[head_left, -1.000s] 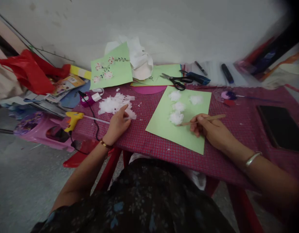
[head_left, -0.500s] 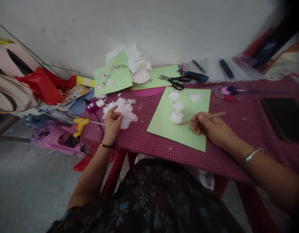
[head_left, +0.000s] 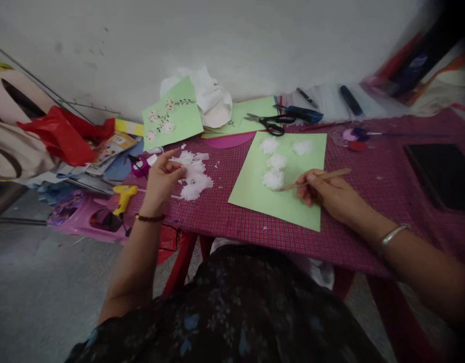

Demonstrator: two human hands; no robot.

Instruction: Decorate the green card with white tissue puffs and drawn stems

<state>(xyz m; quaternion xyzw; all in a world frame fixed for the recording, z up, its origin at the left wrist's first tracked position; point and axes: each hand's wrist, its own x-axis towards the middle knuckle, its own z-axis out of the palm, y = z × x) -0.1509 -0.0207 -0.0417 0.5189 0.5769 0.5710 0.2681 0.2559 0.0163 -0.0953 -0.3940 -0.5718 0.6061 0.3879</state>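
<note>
My right hand (head_left: 321, 189) is closed round a thin brown wooden stick (head_left: 340, 173). The stick's tip touches or nearly touches the lowest of several fluffy white tufts (head_left: 273, 179), which sit on a sheet of light green paper (head_left: 300, 212). My left hand (head_left: 164, 174) is raised at the near left side of a pile of torn white paper pieces (head_left: 197, 179), its index finger stretched out and its thumb apart. I see nothing between those fingers. Part of the pile is hidden behind the hand.
Black scissors (head_left: 272, 122) lie behind the green sheet. A yellow glue gun (head_left: 123, 197) is at the left table edge, above a pink stool (head_left: 84, 214). A flower-decorated green card (head_left: 174, 115) leans at the back. A dark tablet-like object (head_left: 440, 174) lies at right.
My left hand has moved left, away from the middle of the paper pile, and its index finger has straightened. My right hand stays with the stick at the lowest tuft.
</note>
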